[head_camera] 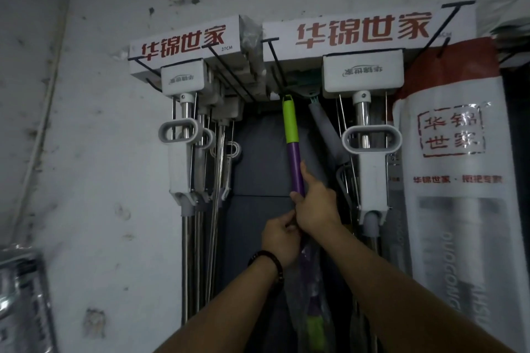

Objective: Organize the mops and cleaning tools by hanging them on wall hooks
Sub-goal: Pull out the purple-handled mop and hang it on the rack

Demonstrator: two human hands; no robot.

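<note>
A mop with a purple and lime-green handle stands upright in the middle. Its green tip reaches a black wire hook under the white display boxes. My right hand grips the purple shaft, with the index finger stretched up along it. Just below, my left hand, a dark bead bracelet on its wrist, holds the same shaft. The lower part of the mop is wrapped in clear plastic.
Several white squeeze mops with steel poles hang at the left, and another white mop at the right. White boxes with red lettering sit above. A tall white packaged item stands at far right. A stained wall lies to the left.
</note>
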